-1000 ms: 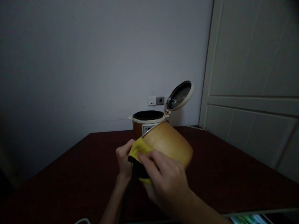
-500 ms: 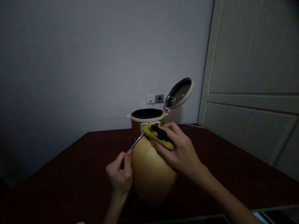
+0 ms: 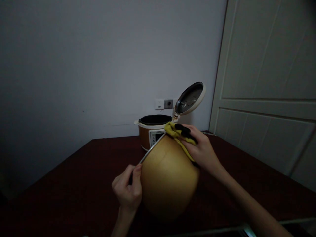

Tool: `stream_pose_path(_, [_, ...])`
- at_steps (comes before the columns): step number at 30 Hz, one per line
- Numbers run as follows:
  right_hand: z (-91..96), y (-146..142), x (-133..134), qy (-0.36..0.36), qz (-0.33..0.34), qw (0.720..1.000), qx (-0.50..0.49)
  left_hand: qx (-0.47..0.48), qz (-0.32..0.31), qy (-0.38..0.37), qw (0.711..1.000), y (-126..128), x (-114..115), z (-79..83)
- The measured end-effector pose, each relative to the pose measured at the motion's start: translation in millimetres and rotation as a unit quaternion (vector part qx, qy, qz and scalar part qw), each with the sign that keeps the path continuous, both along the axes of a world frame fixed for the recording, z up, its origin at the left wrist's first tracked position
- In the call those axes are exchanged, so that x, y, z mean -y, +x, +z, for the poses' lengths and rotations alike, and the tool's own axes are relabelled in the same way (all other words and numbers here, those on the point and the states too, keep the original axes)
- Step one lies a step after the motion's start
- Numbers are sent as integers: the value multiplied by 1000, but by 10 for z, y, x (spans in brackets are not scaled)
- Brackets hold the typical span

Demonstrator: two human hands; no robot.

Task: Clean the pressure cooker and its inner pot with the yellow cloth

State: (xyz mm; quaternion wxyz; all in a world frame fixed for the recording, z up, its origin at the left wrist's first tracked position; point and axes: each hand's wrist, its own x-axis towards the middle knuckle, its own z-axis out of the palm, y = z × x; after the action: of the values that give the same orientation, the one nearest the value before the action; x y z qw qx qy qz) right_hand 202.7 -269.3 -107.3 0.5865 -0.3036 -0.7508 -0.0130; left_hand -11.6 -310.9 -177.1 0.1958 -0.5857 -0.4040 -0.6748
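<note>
A gold-coloured inner pot (image 3: 170,174) is tilted in front of me, its metal rim facing up and to the left. My left hand (image 3: 128,187) grips that rim at its lower left end, thumb on the outer side. In my right hand (image 3: 202,148) is a yellow and black cloth (image 3: 172,130), pressed against the pot at the upper end of the rim. Part of the cloth hangs down along the pot's right side. The inside of the pot is turned away from my view.
Behind the pot a rice cooker (image 3: 144,133) stands on the dark red table (image 3: 81,171), its lid (image 3: 191,97) raised. A wall socket (image 3: 168,104) is behind it. A white panelled door (image 3: 266,79) stands to the right.
My right hand has moved the cloth right and slightly up with the rim's upper end. The pot has shifted to the right, uncovering more of the cooker's panel. My left hand stays at the rim.
</note>
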Motion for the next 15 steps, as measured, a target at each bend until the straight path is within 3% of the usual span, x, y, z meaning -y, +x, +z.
stream_pose_path(2, [-28, -17, 16, -24, 9, 1000, -11, -5, 4, 5, 1000, -11, 7, 14])
stream_pose_path(4, [-110, -130, 166, -3, 24, 1000, 18, -8, 12, 0, 1000, -21, 0, 18])
stream_pose_path(10, [-365, -553, 674, 183, 29, 967, 176, -33, -26, 18, 999, -45, -68, -20])
stream_pose_path(15, [-254, -377, 513, 144, 62, 980, 120, -30, 17, 41, 999, -47, -76, -31])
